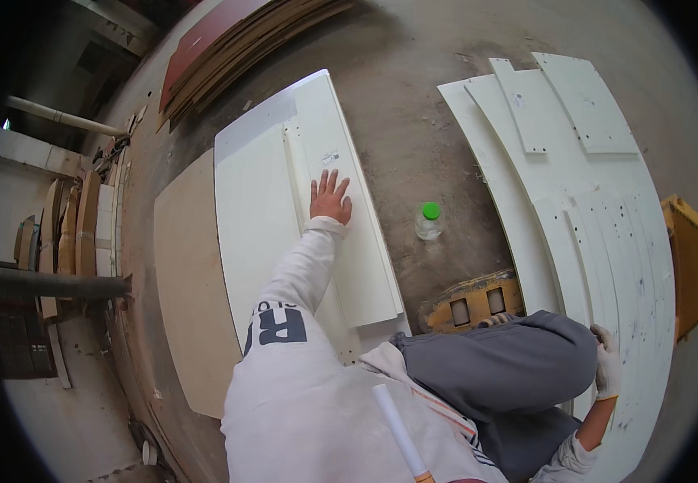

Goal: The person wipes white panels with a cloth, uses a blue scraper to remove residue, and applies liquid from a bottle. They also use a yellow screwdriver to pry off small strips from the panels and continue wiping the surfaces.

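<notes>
My left hand (331, 200) is bare and lies on a narrow white board (357, 249), palm down with its fingers spread. That board rests on a wider white panel (256, 201), and a small printed label shows just beyond my fingertips. My right hand (607, 366), in a pale work glove, lies against the side of my bent knee (562, 354). Its fingers show only in part but look stretched out, with nothing seen in them. Beside the knee, on the right, is a stack of white boards (606, 233) with drilled holes.
A clear jar with a green lid (430, 211) stands on the floor between the stacks. Close to my leg lies a worn yellow piece (445, 316) with two square openings. Brown boards (244, 48) are piled far left, and a tan sheet (188, 274) lies left. A cigarette (399, 431) juts in below.
</notes>
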A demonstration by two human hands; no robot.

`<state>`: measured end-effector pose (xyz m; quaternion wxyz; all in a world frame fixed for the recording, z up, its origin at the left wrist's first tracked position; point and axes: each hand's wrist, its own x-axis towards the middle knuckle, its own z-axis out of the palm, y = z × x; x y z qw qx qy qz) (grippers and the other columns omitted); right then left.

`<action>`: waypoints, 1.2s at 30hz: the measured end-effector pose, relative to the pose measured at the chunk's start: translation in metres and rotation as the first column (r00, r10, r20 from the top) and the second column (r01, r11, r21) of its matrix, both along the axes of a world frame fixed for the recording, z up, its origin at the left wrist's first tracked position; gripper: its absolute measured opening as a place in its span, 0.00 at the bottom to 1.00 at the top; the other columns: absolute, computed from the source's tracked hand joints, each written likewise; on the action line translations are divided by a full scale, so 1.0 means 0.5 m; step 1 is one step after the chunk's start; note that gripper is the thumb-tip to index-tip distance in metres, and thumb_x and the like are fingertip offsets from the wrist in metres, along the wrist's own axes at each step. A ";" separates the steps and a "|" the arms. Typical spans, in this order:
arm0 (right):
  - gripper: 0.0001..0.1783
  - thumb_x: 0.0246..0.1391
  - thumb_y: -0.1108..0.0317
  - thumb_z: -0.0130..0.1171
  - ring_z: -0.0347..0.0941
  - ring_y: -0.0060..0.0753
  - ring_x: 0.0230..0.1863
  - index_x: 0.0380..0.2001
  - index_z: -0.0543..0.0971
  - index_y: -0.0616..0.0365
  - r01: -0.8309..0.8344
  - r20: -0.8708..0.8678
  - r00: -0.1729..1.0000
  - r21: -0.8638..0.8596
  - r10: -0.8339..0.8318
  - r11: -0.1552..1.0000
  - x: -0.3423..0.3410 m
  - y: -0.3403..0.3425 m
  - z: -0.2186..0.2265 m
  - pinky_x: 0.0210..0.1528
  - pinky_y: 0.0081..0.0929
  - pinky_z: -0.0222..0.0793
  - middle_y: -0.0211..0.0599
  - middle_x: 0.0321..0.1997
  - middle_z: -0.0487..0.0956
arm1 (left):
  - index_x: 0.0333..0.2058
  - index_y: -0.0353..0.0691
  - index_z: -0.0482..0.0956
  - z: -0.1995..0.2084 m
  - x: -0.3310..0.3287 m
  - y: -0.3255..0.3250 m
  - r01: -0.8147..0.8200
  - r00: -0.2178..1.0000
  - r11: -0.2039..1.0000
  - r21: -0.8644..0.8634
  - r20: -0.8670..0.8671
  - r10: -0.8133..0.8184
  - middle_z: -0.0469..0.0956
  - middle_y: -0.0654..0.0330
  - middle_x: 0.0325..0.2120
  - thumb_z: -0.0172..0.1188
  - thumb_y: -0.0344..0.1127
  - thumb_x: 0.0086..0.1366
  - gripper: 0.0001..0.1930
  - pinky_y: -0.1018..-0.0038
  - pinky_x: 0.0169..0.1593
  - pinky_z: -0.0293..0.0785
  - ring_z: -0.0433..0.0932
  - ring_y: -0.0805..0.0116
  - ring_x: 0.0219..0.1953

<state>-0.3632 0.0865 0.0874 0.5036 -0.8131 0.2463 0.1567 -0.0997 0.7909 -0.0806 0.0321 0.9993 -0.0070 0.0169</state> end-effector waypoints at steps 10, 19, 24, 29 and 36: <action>0.18 0.67 0.70 0.53 0.77 0.29 0.51 0.56 0.79 0.66 -0.019 0.010 1.000 0.159 0.017 0.987 0.035 -0.008 -0.075 0.56 0.26 0.72 0.39 0.51 0.83 | 0.63 0.32 0.71 -0.044 -0.592 0.515 -0.977 -0.065 -0.080 -0.196 -0.082 0.994 0.74 0.38 0.62 0.58 0.64 0.65 0.42 0.49 0.68 0.65 0.73 0.39 0.63; 0.20 0.66 0.72 0.50 0.78 0.30 0.51 0.57 0.78 0.66 0.036 0.045 0.998 0.168 -0.044 0.985 0.039 -0.011 -0.057 0.56 0.24 0.72 0.41 0.51 0.83 | 0.55 0.32 0.79 -0.050 -0.575 0.426 -0.989 0.059 0.045 -0.143 -0.095 0.994 0.80 0.37 0.53 0.48 0.72 0.67 0.43 0.49 0.60 0.74 0.79 0.39 0.57; 0.23 0.64 0.73 0.48 0.77 0.32 0.51 0.61 0.75 0.69 -0.066 0.088 0.994 0.052 0.061 0.996 0.037 0.015 -0.036 0.55 0.27 0.72 0.44 0.51 0.82 | 0.57 0.33 0.78 -0.037 -0.582 0.463 -0.993 0.078 0.075 -0.093 -0.028 0.997 0.82 0.39 0.52 0.46 0.70 0.69 0.41 0.49 0.60 0.75 0.80 0.39 0.56; 0.27 0.62 0.77 0.47 0.76 0.31 0.48 0.64 0.71 0.69 0.019 0.131 0.991 0.045 -0.024 0.999 0.042 0.036 0.069 0.53 0.27 0.73 0.42 0.46 0.80 | 0.54 0.35 0.79 -0.068 -0.586 0.494 -0.997 0.008 0.006 -0.072 -0.027 1.000 0.82 0.41 0.51 0.46 0.67 0.70 0.37 0.50 0.59 0.74 0.80 0.40 0.55; 0.31 0.60 0.83 0.44 0.75 0.27 0.48 0.67 0.71 0.58 0.132 0.402 0.914 -0.407 0.047 0.904 -0.026 0.060 0.183 0.54 0.24 0.71 0.39 0.49 0.79 | 0.60 0.39 0.73 -0.020 -0.348 0.309 -0.895 0.437 0.415 0.161 0.142 0.888 0.64 0.48 0.70 0.63 0.47 0.64 0.29 0.54 0.67 0.66 0.66 0.49 0.68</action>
